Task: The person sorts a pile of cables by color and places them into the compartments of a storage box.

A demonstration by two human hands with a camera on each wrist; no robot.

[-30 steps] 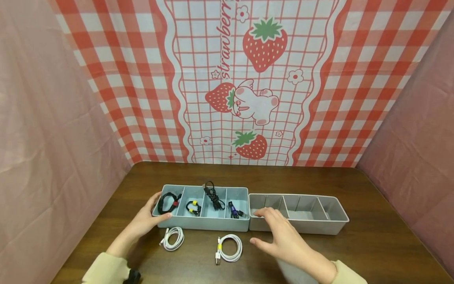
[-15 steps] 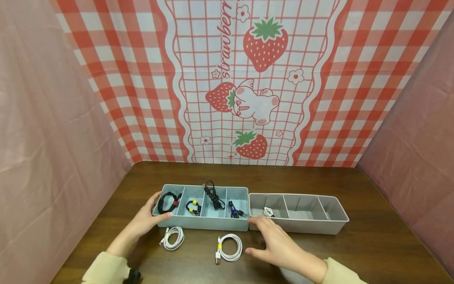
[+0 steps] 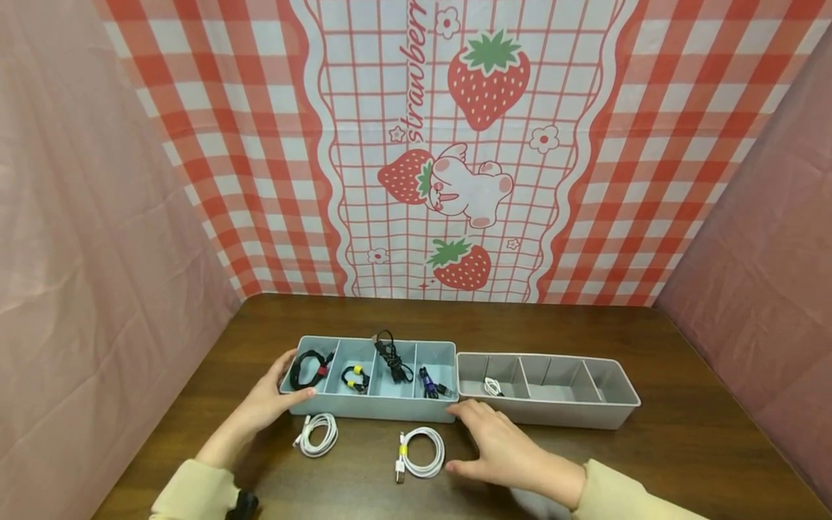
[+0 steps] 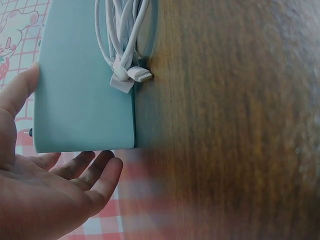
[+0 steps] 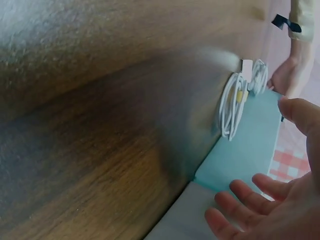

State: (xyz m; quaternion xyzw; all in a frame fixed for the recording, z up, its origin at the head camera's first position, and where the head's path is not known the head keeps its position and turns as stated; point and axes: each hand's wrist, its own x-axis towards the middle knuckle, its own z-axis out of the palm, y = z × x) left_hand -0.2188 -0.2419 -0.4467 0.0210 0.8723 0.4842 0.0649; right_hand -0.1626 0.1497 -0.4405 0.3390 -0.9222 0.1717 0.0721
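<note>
My left hand holds the left end of a light-blue divided storage box, thumb at the front rim and fingers about the end wall. Four compartments would be too many to list; inside lie a black cable with a red tie, a small black cable with yellow ties, a loose black cable bundle and a purple-tied cable. In front, a coiled white cable lies near my left hand. Beside my right hand, relaxed and holding nothing, lies a white cable with a yellow tie.
A grey divided box stands end to end with the blue one, a small white cable in its left part. Both rest on a brown wooden table. Checked cloth hangs behind, pink cloth at the sides.
My right hand has drawn back from over the grey box, toward the left and front. The small white cable in that box has come into sight. My left hand stays put.
</note>
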